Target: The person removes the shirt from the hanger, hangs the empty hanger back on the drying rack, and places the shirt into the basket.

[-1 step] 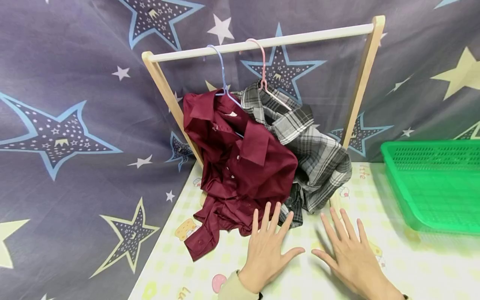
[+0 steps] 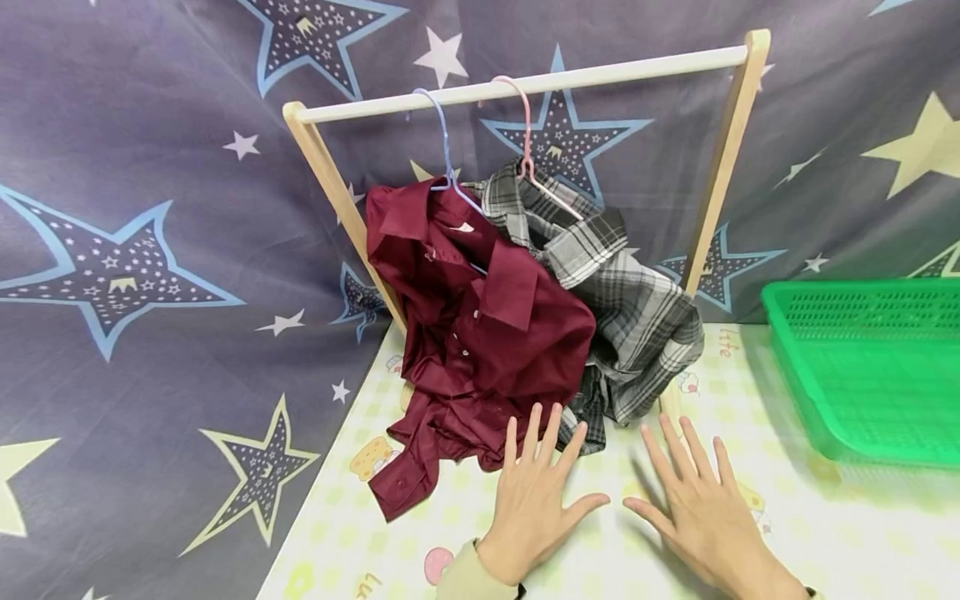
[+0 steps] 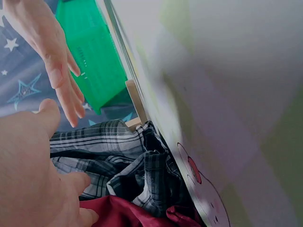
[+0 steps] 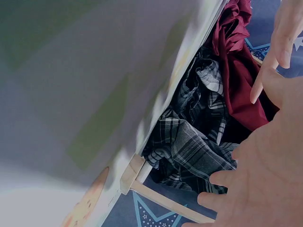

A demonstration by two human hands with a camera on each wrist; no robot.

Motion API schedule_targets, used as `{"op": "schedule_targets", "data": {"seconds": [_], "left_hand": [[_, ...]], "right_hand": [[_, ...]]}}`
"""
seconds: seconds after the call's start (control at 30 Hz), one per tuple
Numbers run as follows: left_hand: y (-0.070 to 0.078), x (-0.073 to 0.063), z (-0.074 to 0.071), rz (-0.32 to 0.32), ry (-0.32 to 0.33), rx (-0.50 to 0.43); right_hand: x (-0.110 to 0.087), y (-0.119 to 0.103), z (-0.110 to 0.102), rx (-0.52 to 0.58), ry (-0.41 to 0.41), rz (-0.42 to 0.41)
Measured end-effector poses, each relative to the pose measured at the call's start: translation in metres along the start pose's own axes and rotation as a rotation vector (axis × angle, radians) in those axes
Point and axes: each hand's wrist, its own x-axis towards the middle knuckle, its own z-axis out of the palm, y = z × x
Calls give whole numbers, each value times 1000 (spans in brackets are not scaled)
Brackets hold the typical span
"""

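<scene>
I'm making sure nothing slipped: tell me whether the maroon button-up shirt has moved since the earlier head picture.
No: in the head view, the maroon button-up shirt shows no visible shift either way against the white rail.

Star-print fabric backdrop (image 2: 187,150), dark grey-purple, creased, hanging behind desk (image 2: 337,533) and along its left side. Large blue-outlined star (image 2: 108,254) left of desk, small white stars plus pale yellow crown inside. Yellow-outlined star (image 2: 264,475) just beside desk's left edge. Plain yellow star (image 2: 926,146) above desk's back right. On desk: pale surface, faint yellow-green checks, pink round print (image 2: 438,567), cartoon food print (image 2: 371,458), small lettering (image 2: 728,343) near back edge. Bright light over desk, soft shadows.
</scene>
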Motion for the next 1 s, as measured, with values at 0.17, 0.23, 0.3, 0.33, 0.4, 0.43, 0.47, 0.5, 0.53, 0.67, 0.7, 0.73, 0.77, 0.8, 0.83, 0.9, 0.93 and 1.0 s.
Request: {"op": "schedule_targets", "data": {"seconds": [0.17,0.23,0.3,0.33,0.4,0.43,0.47,0.5,0.53,0.67,0.7,0.73,0.77,0.8,0.83,0.9,0.93,1.0], "left_hand": [[-1,1,-1,-6,-31,-5],[-2,1,-1,-7,-36,-4],[-2,1,-1,-4,-34,4],[-3,2,-1,-3,-30,10],[-4,2,0,-1,-27,19],[-5,2,0,0,-26,23],[-6,1,0,0,-27,23],[-6,1,1,-1,-30,23],[-7,0,1,-4,-34,23],[-10,-2,1,-18,-46,13],[-11,-3,2,-22,-49,12],[-12,-3,2,-25,-53,10],[-13,-3,2,-28,-55,5],[-14,-4,2,-31,-59,0],[-15,-4,3,-33,-62,-1],[-18,-5,4,-41,-64,-15],[-19,-5,4,-46,-63,-22],[-23,-5,4,-59,-57,-41]], "right_hand": [[2,-1,-1,11,5,1],[2,-1,-1,17,6,0],[3,-1,-1,15,10,-6],[3,-1,-1,14,9,-8],[4,-1,0,10,8,-14],[3,-2,1,9,4,-18],[3,-3,2,6,5,-24],[3,-3,3,7,5,-31],[4,-4,5,5,5,-40],[6,-8,7,7,31,-80],[8,-9,7,8,37,-90],[9,-10,7,11,47,-99],[11,-11,5,16,57,-108],[12,-12,4,20,66,-117],[14,-13,3,28,73,-125],[18,-15,1,36,79,-139],[20,-16,0,42,82,-145],[24,-19,-1,49,80,-154]]}}
